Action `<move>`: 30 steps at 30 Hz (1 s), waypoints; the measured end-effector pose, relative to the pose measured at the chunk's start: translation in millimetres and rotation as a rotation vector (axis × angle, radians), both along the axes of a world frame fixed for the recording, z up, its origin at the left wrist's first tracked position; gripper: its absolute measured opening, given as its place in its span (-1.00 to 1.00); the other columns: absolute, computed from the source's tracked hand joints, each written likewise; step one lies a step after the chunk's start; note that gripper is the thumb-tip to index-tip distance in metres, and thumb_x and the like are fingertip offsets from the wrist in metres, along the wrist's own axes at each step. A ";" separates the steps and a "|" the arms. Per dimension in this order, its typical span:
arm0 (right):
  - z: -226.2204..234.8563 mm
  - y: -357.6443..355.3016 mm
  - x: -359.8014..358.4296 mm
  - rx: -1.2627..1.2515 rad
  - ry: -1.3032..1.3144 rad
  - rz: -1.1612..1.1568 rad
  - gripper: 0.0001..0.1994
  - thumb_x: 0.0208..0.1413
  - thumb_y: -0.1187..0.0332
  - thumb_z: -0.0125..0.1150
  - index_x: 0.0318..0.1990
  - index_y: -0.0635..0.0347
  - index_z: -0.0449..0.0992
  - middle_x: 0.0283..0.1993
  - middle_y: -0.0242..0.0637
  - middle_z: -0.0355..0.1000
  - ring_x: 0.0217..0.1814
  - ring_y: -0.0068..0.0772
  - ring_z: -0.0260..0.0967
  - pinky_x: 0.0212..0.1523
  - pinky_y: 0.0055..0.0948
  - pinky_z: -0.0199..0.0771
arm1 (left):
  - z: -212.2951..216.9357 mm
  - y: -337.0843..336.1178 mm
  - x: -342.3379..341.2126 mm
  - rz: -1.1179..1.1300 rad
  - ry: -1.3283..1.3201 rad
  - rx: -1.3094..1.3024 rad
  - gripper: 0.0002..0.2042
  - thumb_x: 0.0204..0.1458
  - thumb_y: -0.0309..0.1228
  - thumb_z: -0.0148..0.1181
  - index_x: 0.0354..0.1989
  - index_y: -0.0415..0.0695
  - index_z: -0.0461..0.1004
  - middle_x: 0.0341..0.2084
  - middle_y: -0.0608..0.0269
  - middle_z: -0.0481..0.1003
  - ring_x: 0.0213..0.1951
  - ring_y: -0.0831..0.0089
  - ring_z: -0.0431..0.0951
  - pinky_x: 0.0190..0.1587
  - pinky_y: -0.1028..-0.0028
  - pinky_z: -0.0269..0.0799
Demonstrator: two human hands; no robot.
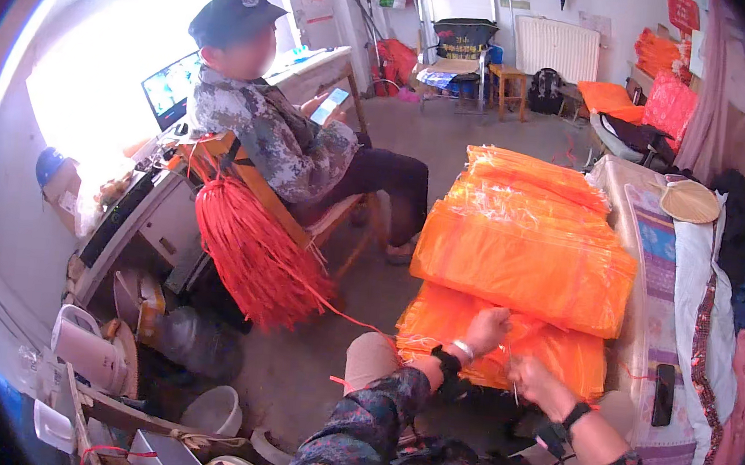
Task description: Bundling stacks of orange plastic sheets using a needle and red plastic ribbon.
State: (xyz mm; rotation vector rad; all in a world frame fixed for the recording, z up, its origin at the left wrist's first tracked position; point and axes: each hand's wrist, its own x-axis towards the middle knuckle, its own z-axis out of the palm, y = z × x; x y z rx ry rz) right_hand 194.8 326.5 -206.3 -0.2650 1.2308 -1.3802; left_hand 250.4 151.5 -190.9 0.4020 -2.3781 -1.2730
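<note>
A thick stack of folded orange woven plastic bags [520, 263] lies in front of me. Below it, nearer my lap, is a second layer of orange bags [567, 360]. My left hand [485, 329], with a bracelet on the wrist, is closed over this lower layer; what its fingers grip is too small to tell. Just right of it and nearer to me, my right hand [539, 380] is closed around a thin, pale, needle-like tool [515, 388] pointing down by the bags' near edge. A red strand [343, 312] runs from the left toward the bags.
A person [284, 127] sits at the left holding a phone. A bundle of red plastic strips [251, 253] hangs from that chair. At the right, a bed [662, 320] bears a dark phone [663, 395] and a woven fan [691, 201]. A bowl [213, 411] stands lower left.
</note>
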 end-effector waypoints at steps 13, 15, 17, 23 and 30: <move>87.5 49.8 26.6 -0.229 1.455 0.453 -0.93 -0.10 0.47 -0.04 -0.47 0.18 0.40 -0.37 -0.21 0.33 -0.27 -0.20 0.31 -0.29 -0.35 0.30 | 19.3 -4.8 -22.5 -0.041 0.124 -0.128 -0.76 -0.24 -0.31 0.17 -0.60 -0.25 0.33 -0.65 0.01 0.34 -0.51 0.11 0.37 -0.46 0.27 0.29; 88.1 29.4 21.4 -0.312 1.465 0.035 -0.93 -0.04 0.49 -0.04 -0.47 0.22 0.38 -0.23 -0.16 0.30 -0.19 -0.21 0.29 -0.18 -0.39 0.28 | 28.5 1.7 -34.4 -0.117 -0.083 0.118 -0.77 -0.19 -0.43 0.19 -0.38 -0.21 0.30 -0.58 0.27 0.33 -0.52 0.54 0.30 -0.44 0.48 0.27; 88.0 7.1 24.7 -0.434 1.497 -0.148 -0.93 -0.02 0.49 -0.05 -0.47 0.23 0.36 -0.17 -0.14 0.28 -0.16 -0.22 0.29 -0.13 -0.41 0.26 | 18.9 0.7 -34.9 -0.166 -0.053 0.104 -0.73 -0.20 -0.45 0.18 -0.33 -0.21 0.27 -0.57 0.30 0.32 -0.51 0.56 0.29 -0.45 0.49 0.28; 74.8 10.4 26.7 -0.265 1.125 -0.402 -0.93 0.02 0.55 -0.10 -0.43 0.26 0.33 -0.24 -0.24 0.28 -0.16 -0.36 0.25 -0.11 -0.47 0.22 | -7.3 -1.7 -24.5 -0.235 -0.066 0.021 -0.63 -0.29 -0.39 0.21 -0.25 -0.18 0.29 -0.53 0.12 0.40 -0.46 0.30 0.43 -0.43 0.36 0.34; 92.7 13.5 32.1 -0.435 0.863 -0.327 -0.89 0.07 0.48 -0.15 -0.40 0.27 0.33 -0.28 -0.27 0.33 -0.17 -0.38 0.28 -0.05 -0.47 0.21 | 2.9 12.9 -36.4 -0.376 0.030 -0.122 -0.69 -0.29 -0.42 0.17 -0.31 -0.23 0.33 -0.47 0.08 0.42 -0.41 0.35 0.40 -0.36 0.40 0.34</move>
